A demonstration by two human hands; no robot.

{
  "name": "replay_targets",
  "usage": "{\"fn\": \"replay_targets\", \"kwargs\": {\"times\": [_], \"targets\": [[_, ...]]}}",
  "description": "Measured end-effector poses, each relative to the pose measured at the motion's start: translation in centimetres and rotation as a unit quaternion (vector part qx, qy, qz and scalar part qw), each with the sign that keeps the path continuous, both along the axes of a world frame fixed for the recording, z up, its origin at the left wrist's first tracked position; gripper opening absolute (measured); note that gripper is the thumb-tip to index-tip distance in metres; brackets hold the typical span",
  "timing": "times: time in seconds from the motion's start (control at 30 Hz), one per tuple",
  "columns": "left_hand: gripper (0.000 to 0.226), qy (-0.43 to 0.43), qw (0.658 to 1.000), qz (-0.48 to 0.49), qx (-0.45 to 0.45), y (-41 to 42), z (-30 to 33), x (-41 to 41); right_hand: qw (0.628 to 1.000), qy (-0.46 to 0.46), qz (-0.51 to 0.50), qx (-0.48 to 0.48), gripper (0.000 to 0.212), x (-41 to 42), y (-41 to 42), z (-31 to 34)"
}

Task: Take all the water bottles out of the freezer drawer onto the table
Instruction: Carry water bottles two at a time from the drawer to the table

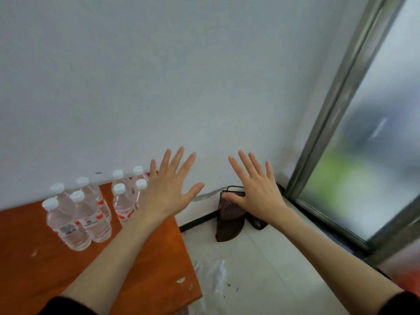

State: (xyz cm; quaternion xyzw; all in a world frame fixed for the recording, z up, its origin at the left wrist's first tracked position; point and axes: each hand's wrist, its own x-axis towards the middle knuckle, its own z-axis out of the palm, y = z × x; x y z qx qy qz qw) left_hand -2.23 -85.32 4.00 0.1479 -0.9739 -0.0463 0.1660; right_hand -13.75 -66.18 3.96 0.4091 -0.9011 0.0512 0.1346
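Eight water bottles stand upright on the orange wooden surface, clustered near the wall: clear ribbed plastic, white screw caps, red-and-white labels, all full. The freezer drawer is out of view, so whether any bottles remain inside cannot be told; judging by the tidy group, the unloading looks largely or wholly done. Both grips are released: the left hand and right hand are raised with fingers spread, holding nothing. Beyond, a dark mesh basket sits on the pale tiled floor near a frosted window.
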Motion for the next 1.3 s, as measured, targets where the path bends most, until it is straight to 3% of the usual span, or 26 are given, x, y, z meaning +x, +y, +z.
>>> {"fn": "replay_targets", "kwargs": {"times": [0.3, 0.47, 0.8, 1.0, 1.3], "targets": [[0.08, 0.039, 0.977, -0.208, -0.013, 13.4, 2.2, -1.8, 0.972, 0.035, -0.231, -0.015, 0.092, 6.6, 17.0, 2.6], [0.082, 0.022, 0.938, -0.346, 0.011, 22.7, 0.5, 2.1, 0.932, 0.016, -0.362, -0.027, 0.093, 15.9, 26.4, 1.1], [0.093, -0.006, 0.856, -0.516, -0.001, 42.0, -0.5, 9.4, 0.838, -0.001, -0.544, -0.045, 0.091, 32.1, 43.4, -0.1], [0.078, -0.012, 0.809, -0.588, 0.013, 56.7, -1.0, 12.7, 0.776, -0.004, -0.629, -0.042, 0.092, 39.2, 55.4, -0.4], [0.076, -0.051, 0.769, -0.637, 0.024, 73.9, -2.1, 17.4, 0.733, -0.02, -0.68, -0.026, 0.092, 45.9, 70.6, -0.8]]}}
